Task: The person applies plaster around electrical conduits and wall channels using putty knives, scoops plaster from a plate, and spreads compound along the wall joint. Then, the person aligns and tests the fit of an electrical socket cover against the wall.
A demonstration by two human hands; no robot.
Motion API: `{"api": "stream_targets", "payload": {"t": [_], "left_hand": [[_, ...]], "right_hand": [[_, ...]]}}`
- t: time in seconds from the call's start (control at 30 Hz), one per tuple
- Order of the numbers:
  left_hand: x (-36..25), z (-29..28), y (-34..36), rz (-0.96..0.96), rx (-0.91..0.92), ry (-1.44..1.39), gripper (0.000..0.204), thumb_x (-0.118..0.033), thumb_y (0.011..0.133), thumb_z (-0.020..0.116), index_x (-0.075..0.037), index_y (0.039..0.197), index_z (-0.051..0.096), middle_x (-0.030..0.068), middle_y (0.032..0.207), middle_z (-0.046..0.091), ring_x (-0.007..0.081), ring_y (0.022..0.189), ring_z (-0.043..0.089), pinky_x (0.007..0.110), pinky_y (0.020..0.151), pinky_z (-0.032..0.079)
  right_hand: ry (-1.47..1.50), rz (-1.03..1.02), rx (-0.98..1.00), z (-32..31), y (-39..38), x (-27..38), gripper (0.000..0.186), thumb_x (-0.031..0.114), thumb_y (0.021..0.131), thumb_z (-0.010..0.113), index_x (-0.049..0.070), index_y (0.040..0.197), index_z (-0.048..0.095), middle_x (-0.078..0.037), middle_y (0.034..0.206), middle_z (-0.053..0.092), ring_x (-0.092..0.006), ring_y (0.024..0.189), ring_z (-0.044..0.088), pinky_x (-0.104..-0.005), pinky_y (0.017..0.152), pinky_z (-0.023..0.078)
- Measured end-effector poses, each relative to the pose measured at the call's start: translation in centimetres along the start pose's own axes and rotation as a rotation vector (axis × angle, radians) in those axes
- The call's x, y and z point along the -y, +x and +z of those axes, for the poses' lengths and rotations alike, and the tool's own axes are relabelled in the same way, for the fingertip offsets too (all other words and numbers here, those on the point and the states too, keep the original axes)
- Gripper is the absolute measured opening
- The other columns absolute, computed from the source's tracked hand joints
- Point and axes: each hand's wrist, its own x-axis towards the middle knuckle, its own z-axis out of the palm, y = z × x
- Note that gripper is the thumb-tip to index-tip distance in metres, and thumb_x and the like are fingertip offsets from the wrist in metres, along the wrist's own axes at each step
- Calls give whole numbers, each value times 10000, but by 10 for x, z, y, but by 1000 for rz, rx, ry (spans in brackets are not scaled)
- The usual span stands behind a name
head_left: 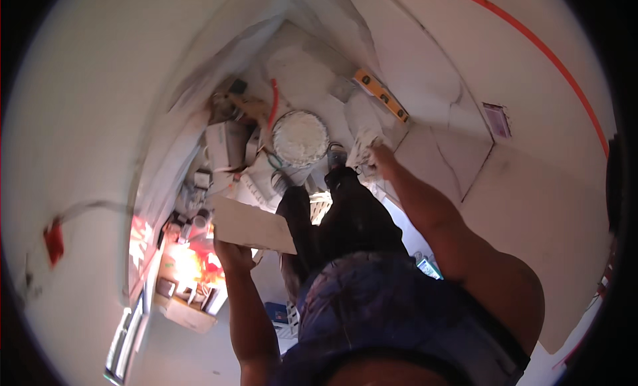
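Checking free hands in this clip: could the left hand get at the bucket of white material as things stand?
Probably not easily: the left hand is holding the pale board, and the bucket sits down by the shoes.

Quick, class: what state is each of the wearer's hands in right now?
Left hand: holding a pale rectangular board.
Right hand: at a whitish crumpled item; its grip cannot be told.
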Motion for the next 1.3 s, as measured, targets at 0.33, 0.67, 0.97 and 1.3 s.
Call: {"api": "stream_targets", "payload": {"t": [0.33, 0.67, 0.97, 1.3], "left_hand": [[240, 135, 152, -370, -44, 528, 402, -353, 958, 486, 31, 906, 593, 153, 745, 569, 257, 681, 594, 385, 645, 466], [430, 150, 258, -285, -149, 699, 607, -283, 784, 700, 77, 1169, 399, 270, 1078, 592, 399, 989, 600, 455, 878, 457], [517, 127, 293, -446, -41, 541, 740, -265, 788, 699, 117, 1246, 261, 272, 1152, 595, 356, 1045, 594, 415, 969, 416], [362, 198, 189, -689, -105, -30, 745, -575, 929, 445, -155, 1494, 198, 104, 1450, 404, 271, 1311, 408, 424, 1024, 333]], "right_hand": [[-666, -83, -35, 90, 162, -99, 352, 274, 823, 675, 38, 1075, 607, -163, 958, 633, -283, 905, 634, -421, 699, 543], [-541, -300, 33, 154, 293, -140, 515, 236, 818, 616, 35, 1281, 509, -259, 1105, 628, -389, 1060, 604, -450, 916, 479], [-592, -335, -19, 141, 300, -144, 337, 205, 817, 624, 24, 1099, 602, -239, 1045, 647, -381, 1004, 622, -448, 864, 491], [-215, -297, 153, 125, 108, -66, 373, 321, 965, 491, -8, 923, 661, -225, 749, 650, -368, 738, 649, -433, 666, 490]]}}
